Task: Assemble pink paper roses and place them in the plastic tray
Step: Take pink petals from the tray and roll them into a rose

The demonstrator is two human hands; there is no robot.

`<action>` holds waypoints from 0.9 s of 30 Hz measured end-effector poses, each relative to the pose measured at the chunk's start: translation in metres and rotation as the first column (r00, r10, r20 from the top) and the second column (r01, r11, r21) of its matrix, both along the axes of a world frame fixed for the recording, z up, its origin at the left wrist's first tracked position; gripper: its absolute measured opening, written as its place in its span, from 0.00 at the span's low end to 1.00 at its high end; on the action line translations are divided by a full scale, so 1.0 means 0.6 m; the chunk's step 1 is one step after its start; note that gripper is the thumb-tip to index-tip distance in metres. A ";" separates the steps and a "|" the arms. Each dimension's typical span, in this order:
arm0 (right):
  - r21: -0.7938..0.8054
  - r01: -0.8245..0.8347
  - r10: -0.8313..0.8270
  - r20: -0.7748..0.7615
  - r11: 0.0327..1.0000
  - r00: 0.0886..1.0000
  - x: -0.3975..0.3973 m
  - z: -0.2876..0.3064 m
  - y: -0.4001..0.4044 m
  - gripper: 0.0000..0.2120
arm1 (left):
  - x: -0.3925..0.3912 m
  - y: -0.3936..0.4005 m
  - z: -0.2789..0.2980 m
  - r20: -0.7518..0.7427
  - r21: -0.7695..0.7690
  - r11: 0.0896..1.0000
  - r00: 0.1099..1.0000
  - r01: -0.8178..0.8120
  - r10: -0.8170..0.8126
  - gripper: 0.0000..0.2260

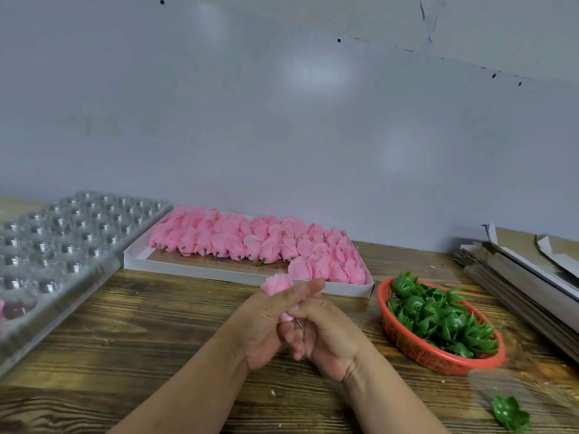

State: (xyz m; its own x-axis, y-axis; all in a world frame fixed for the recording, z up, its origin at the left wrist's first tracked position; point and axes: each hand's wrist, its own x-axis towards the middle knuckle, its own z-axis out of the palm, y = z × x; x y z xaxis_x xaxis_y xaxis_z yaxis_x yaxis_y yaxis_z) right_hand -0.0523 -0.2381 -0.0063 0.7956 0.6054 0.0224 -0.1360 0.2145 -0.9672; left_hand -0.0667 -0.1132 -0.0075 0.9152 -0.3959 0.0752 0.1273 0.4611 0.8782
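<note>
Two bare forearms enter from about 6 o'clock, with no sleeves in view. The left hand [270, 327] and right hand [329, 336] wear no gloves, rings, or watch. Fingernails are short and plain. Creases line the right wrist.

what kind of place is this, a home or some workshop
Most likely a small craft assembly workbench rather than a home. A white shallow box holds rows of pink paper rose heads, an orange plastic basket is filled with green plastic calyxes, and a clear moulded plastic tray waits on the left.
</note>
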 end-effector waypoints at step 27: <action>-0.771 0.616 -0.294 0.633 -0.162 0.716 0.023 0.093 -0.198 0.07 | 0.008 -0.027 -0.004 0.006 0.218 0.939 0.962 -0.266 0.272 0.15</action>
State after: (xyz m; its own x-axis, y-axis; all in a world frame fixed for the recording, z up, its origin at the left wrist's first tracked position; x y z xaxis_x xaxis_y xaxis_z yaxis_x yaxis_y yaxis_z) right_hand -0.0383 -0.3569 0.0496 0.9496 -0.3110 0.0385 -0.2839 -0.9057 -0.3149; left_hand -0.0620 -0.1292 -0.0097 0.9903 -0.1389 -0.0079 0.0472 0.2819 0.9583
